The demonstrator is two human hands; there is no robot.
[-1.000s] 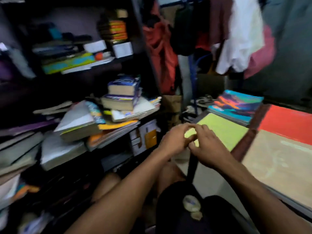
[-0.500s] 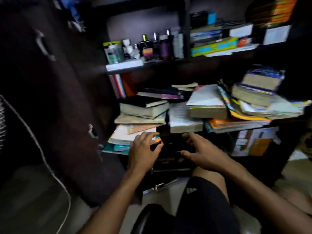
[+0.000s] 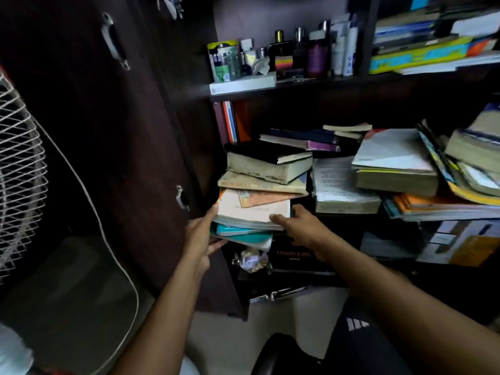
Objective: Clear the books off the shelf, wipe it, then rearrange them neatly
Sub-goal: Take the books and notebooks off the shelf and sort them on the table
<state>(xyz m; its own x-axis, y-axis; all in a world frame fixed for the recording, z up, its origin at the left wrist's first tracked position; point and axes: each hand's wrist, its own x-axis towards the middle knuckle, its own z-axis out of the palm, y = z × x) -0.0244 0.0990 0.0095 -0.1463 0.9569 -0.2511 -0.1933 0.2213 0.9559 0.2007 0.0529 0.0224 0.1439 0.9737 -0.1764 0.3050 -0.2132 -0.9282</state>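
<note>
Both hands had closed on the book stack [image 3: 259, 196] since before: left hand [image 3: 201, 234] gripped at 9 o'clock, right hand [image 3: 297, 226] at 3. It looked heavy and slippery; gripping under the bottom teal books [image 3: 243, 235] seemed safest.

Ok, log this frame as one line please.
phase: clearing shelf | left hand: grips left book stack at bottom-left | right hand: grips stack's front-right edge | stack: on shelf unit, not lifted
</note>
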